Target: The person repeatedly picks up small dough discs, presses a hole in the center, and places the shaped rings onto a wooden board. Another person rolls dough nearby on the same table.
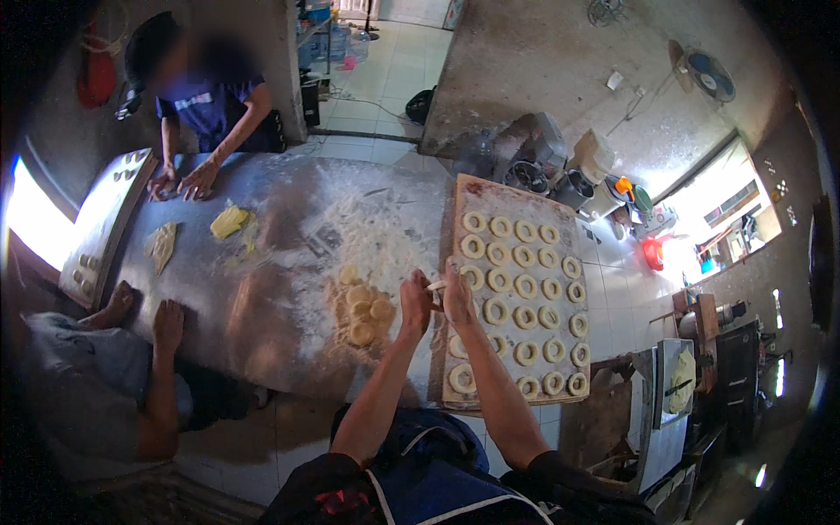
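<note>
Between both my hands is a small ring of pale dough [437, 285], held just above the seam where the metal table meets a wooden board. My left hand [416, 302] is closed on its left side, and my right hand [457, 297] grips the right side. Fingers cover most of the ring. On the board [516, 199] to the right, several dough rings [525, 286] lie in rough rows. To the left of my hands, a small cluster of round dough pieces [360, 306] rests on the floured metal table [262, 306].
Across the table a person [214, 114] works dough with both hands; another person [105, 376] sits at the left. A yellow dough lump [229, 222] and a flat pale piece [162, 245] lie between them. A tray [109, 219] with dough balls stands far left. Buckets [573, 188] stand beyond the board.
</note>
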`<state>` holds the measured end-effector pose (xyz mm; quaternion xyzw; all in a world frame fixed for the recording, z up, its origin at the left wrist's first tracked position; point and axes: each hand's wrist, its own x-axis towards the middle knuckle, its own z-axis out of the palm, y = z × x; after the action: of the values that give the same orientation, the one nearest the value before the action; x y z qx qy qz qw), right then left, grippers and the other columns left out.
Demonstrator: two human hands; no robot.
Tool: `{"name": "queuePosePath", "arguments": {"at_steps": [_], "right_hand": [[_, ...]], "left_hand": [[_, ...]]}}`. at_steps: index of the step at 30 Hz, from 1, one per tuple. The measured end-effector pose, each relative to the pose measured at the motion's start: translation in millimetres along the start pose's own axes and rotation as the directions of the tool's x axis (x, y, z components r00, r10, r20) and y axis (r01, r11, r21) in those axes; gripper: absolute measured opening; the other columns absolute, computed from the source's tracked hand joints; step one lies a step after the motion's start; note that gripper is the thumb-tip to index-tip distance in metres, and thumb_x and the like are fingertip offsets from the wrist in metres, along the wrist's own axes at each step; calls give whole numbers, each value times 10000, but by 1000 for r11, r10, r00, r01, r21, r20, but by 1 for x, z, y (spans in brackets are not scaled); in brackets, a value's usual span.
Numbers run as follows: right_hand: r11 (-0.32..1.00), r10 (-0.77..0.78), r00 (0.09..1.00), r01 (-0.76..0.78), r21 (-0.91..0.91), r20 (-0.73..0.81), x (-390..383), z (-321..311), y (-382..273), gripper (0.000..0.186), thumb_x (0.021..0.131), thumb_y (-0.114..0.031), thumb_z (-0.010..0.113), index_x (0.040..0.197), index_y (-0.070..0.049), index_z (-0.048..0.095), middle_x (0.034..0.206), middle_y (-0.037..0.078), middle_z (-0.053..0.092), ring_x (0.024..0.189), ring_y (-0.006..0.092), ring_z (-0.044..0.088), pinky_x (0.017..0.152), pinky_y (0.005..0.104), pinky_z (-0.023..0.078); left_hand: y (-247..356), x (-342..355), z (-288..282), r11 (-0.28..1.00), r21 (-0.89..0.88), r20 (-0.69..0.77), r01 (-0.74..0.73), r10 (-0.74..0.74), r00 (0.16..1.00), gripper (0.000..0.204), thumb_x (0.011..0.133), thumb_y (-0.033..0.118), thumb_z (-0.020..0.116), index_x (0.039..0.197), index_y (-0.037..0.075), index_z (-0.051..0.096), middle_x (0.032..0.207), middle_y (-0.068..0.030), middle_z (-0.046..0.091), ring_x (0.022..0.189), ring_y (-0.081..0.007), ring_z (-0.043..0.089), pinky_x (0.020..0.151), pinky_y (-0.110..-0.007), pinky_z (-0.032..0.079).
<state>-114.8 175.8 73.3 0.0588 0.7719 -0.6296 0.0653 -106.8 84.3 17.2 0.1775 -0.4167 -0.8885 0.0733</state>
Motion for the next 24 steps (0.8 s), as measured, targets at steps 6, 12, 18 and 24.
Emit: {"name": "queuePosePath", "arguments": {"at_steps": [6, 12, 18, 24], "right_hand": [[967, -120, 992, 127, -222, 46, 33, -73, -1, 592, 971, -523, 357, 652, -31, 443, 574, 48, 399, 563, 144, 365, 543, 347, 339], [949, -292, 954, 280, -147, -64, 81, -149, 6, 651, 961, -503, 366, 645, 55, 475, 493, 202, 415, 491, 363, 416, 543, 460, 353], [953, -294, 919, 262, -149, -262, 148, -257, 37, 590, 944, -469, 438, 637, 35, 426, 498, 122, 320, 492, 215, 361, 501, 423, 303], [965, -258, 940, 259, -28, -224, 217, -360, 35, 370, 822, -323, 648, 698, 14, 558, 566, 73, 511, 554, 135, 472, 517, 356, 381]], "left_hand": [[-19, 12, 68, 585, 759, 247, -285, 147, 958, 292, 972, 323, 442, 841, 78, 534, 731, -72, 487, 603, -228, 529, 548, -423, 458], [-70, 46, 149, 907, 414, 90, -73, 39, 995, 363, 980, 339, 426, 924, 9, 567, 743, -123, 517, 629, -289, 537, 572, -426, 447], [-171, 115, 224, 927, 375, 441, -25, -154, 884, 383, 985, 383, 426, 979, 17, 540, 891, -101, 576, 755, -196, 534, 668, -359, 439], [-224, 156, 329, 979, 201, 429, 37, -122, 895, 369, 987, 316, 427, 1079, -28, 522, 882, -131, 564, 768, -250, 518, 703, -385, 452]]}}
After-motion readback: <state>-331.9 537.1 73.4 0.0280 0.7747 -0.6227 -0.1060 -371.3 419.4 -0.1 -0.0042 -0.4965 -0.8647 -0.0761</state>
